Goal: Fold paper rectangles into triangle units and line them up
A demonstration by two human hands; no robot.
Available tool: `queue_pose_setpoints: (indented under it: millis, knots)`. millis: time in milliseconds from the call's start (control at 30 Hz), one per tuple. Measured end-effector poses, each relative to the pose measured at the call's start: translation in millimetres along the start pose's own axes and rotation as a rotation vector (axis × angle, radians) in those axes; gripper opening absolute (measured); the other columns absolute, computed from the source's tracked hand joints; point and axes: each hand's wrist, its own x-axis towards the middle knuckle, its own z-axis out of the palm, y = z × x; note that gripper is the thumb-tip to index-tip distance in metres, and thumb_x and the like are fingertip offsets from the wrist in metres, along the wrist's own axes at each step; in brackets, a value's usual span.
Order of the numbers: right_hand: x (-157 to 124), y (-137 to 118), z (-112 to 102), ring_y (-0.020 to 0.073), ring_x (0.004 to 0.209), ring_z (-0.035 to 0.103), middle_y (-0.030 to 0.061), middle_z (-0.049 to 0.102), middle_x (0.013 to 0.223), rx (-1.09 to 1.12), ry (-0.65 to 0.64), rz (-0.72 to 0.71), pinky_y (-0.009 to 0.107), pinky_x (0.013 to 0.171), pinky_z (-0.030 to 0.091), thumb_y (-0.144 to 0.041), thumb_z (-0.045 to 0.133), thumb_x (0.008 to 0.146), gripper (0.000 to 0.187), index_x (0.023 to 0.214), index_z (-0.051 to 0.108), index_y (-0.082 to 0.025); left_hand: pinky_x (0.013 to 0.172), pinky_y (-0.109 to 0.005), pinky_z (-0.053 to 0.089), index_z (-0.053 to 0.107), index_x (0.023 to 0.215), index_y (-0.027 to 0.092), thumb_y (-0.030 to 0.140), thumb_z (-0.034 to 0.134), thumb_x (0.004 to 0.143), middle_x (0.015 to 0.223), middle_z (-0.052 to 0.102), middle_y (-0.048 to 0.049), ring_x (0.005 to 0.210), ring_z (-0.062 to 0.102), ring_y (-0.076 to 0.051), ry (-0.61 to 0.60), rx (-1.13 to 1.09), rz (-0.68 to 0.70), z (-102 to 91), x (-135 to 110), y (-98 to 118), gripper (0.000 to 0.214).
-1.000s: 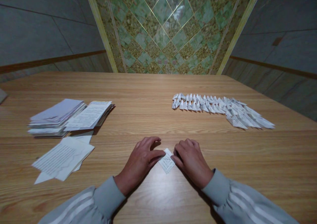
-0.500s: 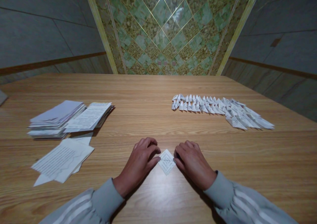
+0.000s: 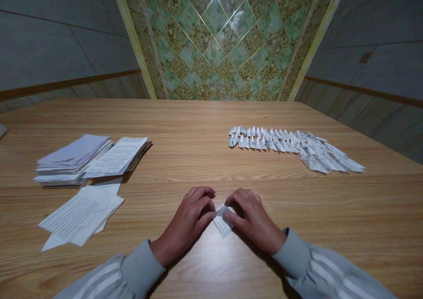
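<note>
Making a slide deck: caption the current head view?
Left hand and right hand at a small folded paper on a wood-grain table.

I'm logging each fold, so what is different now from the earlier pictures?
The right hand has moved leftward, in over the small folded paper; its thumb now overlaps the paper and seems to pinch its right side. The paper, a flat diamond before, now looks partly raised or folded. The left hand stays at its left corner. The paper stacks, loose sheets and folded pieces look unchanged.
</note>
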Motion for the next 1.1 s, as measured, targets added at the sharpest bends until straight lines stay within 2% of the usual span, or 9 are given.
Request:
queue_pose_setpoints:
  millis: [267,333,500,600,667,800,900,1000,1100]
  knots:
    - [2.5,-5.9,-4.0,0.0188,0.083,0.057,0.0012,0.065,0.086,0.222,0.066,0.008,0.030,0.074,0.038,-0.014,0.068,0.083,0.008,0.088,0.062,-0.018,0.095,-0.037,0.043,0.062,0.090,0.021,0.019,0.057,0.094,0.120,0.066,-0.0080,0.111,0.058,-0.023,0.127,-0.025,0.103,-3.4,0.3,2.7,0.007]
    - [3.1,-6.1,-4.3,0.0177,0.080,0.057,0.0006,0.064,0.082,0.269,0.104,-0.018,0.028,0.071,0.038,-0.010,0.066,0.082,0.009,0.082,0.061,-0.018,0.091,-0.036,0.044,0.064,0.089,0.020,0.022,0.060,0.092,0.114,0.069,-0.0076,0.105,0.061,-0.023,0.145,-0.111,0.039,-2.9,0.2,3.4,0.005]
    - [2.8,-3.2,-2.0,0.0170,0.076,0.057,0.0007,0.063,0.078,0.340,0.148,-0.066,0.027,0.069,0.039,-0.017,0.067,0.082,0.007,0.079,0.061,-0.019,0.069,-0.029,0.049,0.062,0.085,0.018,0.025,0.069,0.084,0.081,0.068,-0.0022,0.076,0.064,-0.018,0.120,-0.551,-0.282,0.4,0.5,5.9,0.010]
    - [2.8,-1.4,-0.8,0.0172,0.075,0.058,0.0015,0.063,0.079,0.401,0.134,-0.040,0.028,0.069,0.040,-0.020,0.065,0.082,0.005,0.079,0.062,-0.018,0.066,-0.026,0.047,0.059,0.095,0.018,0.021,0.072,0.079,0.076,0.068,0.0005,0.072,0.062,-0.016,0.117,-0.749,-0.363,0.6,2.0,6.8,0.021]
    - [3.0,-1.2,-0.9,0.0170,0.075,0.058,0.0016,0.063,0.079,0.450,0.116,-0.020,0.028,0.068,0.041,-0.021,0.065,0.082,0.004,0.080,0.061,-0.018,0.064,-0.024,0.046,0.058,0.102,0.018,0.020,0.072,0.078,0.071,0.067,0.0022,0.068,0.061,-0.014,0.115,-0.801,-0.379,-0.1,3.0,6.8,0.028]
    - [3.3,-3.8,-3.4,0.0161,0.074,0.058,0.0002,0.063,0.081,0.601,0.080,0.016,0.026,0.066,0.044,-0.023,0.065,0.080,0.014,0.091,0.057,-0.019,0.063,-0.023,0.045,0.058,0.099,0.018,0.020,0.073,0.077,0.069,0.067,0.0028,0.066,0.061,-0.013,0.161,-0.776,-0.384,-0.9,3.2,7.2,0.027]
    - [3.2,-6.2,-4.7,0.0179,0.080,0.060,0.0019,0.065,0.087,0.571,0.028,0.006,0.028,0.069,0.044,-0.028,0.071,0.077,0.027,0.100,0.059,-0.019,0.067,-0.025,0.048,0.059,0.095,0.019,0.019,0.072,0.078,0.072,0.068,0.0019,0.069,0.064,-0.015,0.180,-0.696,-0.343,-0.7,1.0,9.6,0.022]
    - [2.9,-6.9,-3.6,0.0190,0.082,0.059,0.0032,0.066,0.086,0.431,0.022,-0.016,0.028,0.070,0.041,-0.031,0.073,0.077,0.020,0.090,0.066,-0.018,0.069,-0.025,0.049,0.063,0.090,0.019,0.020,0.072,0.080,0.079,0.069,0.0003,0.073,0.065,-0.015,0.179,-0.565,-0.261,-1.3,-1.8,13.7,0.014]
    - [3.0,-5.4,-1.3,0.0170,0.075,0.055,0.0014,0.062,0.075,0.394,0.053,-0.036,0.027,0.067,0.037,-0.032,0.065,0.086,0.017,0.076,0.065,-0.018,0.069,-0.024,0.049,0.065,0.085,0.019,0.022,0.072,0.081,0.080,0.068,-0.0003,0.074,0.064,-0.015,0.196,-0.456,-0.201,-2.4,-3.0,16.7,0.009]
